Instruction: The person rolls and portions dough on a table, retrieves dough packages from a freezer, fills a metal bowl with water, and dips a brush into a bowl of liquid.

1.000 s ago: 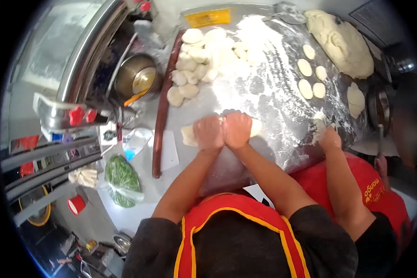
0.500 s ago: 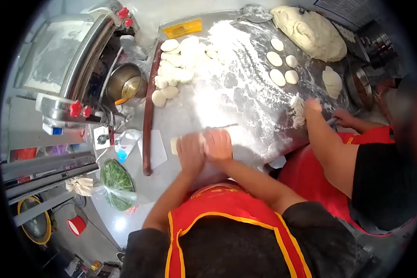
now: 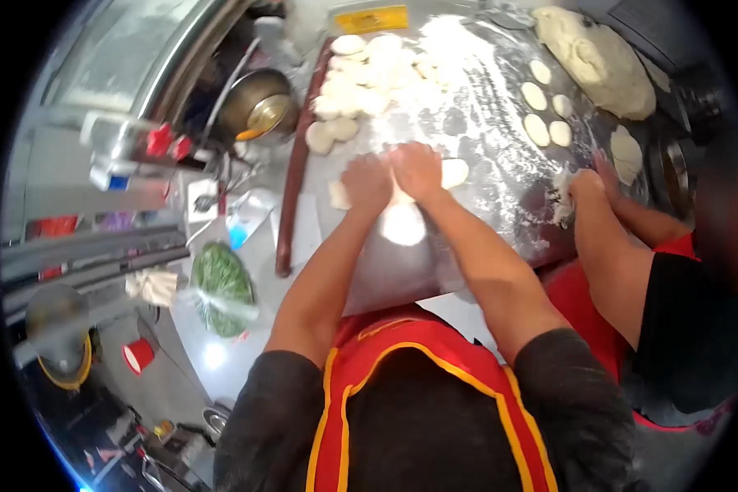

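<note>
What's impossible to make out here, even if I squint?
- Head view: the middle of the dough strip, covered by the left hand and right hand.
- Head view: how many dough pieces are heaped together; glare and overlap merge them.
- Head view: what is in the metal pot; too small and blurred.
- Head view: the far side of the pan, lost in shadow near the dark edge.

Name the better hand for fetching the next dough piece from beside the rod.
Left, probably: the left hand is nearer those pieces than the right hand, though both are on the roll.
</note>
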